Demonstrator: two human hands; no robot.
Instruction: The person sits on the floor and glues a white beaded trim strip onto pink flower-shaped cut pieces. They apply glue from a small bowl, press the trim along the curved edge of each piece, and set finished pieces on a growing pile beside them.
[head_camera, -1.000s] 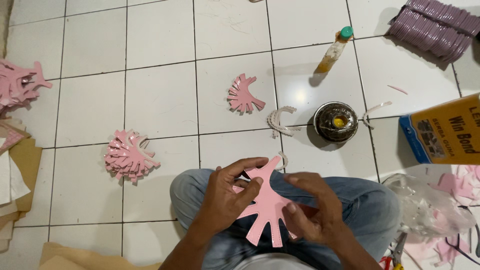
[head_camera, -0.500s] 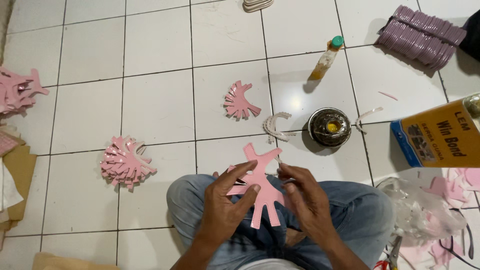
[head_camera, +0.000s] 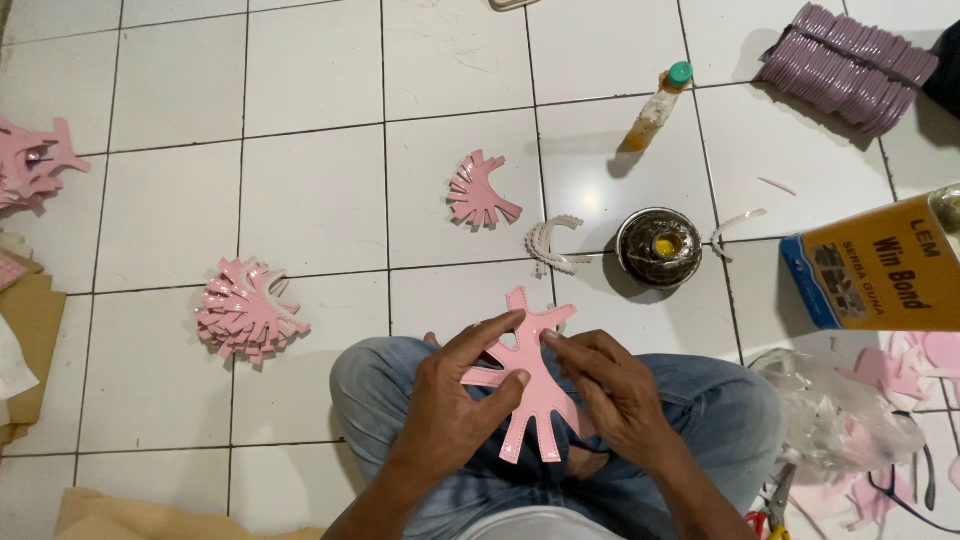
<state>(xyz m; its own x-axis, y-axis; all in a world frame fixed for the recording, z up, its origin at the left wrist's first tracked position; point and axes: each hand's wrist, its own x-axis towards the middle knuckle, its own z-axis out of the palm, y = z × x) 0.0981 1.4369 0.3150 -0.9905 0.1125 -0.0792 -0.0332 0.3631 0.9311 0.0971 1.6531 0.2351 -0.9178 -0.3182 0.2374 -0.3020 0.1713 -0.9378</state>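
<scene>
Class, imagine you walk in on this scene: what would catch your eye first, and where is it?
First the pink pronged cut-out, held over the lap between the left hand and right hand. Then the fanned pile of pink pieces on the white tiled floor at left, and the round glue tin just ahead.

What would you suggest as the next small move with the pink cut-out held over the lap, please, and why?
Probably press the strip down along the pink branched cut-out: the left hand steadies it flat while the right hand fingertips pinch its upper edge, and the open glue tin sits just ahead.
</scene>
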